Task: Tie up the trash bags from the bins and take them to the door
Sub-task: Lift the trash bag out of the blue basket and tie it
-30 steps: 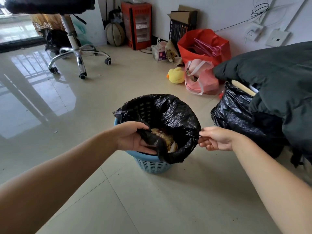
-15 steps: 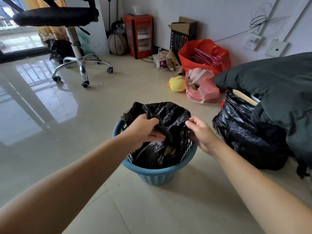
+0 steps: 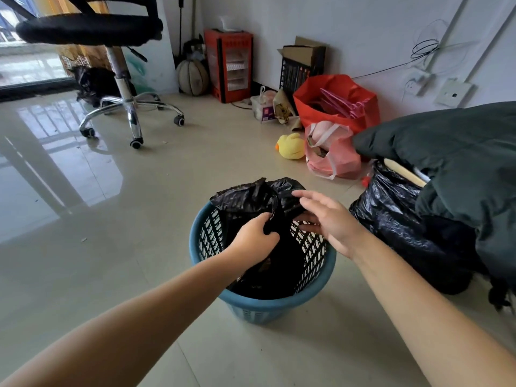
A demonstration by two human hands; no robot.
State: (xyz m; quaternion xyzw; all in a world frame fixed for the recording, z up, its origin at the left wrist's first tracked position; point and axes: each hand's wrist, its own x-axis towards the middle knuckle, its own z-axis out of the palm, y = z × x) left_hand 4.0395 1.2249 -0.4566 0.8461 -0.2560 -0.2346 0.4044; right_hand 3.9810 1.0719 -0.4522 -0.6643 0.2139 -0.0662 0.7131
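A blue perforated plastic bin (image 3: 259, 305) stands on the tiled floor in front of me. Inside it is a black trash bag (image 3: 251, 199), its rim pulled off the bin's edge and gathered toward the middle. My left hand (image 3: 255, 241) is closed around the bunched neck of the bag, above the bin's centre. My right hand (image 3: 326, 219) hovers at the bag's right side with fingers spread, its fingertips touching the plastic. The bag's contents are hidden.
A second full black bag (image 3: 405, 233) sits right of the bin under a dark green jacket (image 3: 460, 163). Pink bag (image 3: 332, 155), red bag (image 3: 335, 104) and yellow duck toy (image 3: 291, 146) lie along the wall. An office chair (image 3: 122, 79) stands far left.
The bag's rim came off the bin's edge and both hands drew it inward. My left hand now grips the bunched neck; my right hand has let go and spread its fingers.
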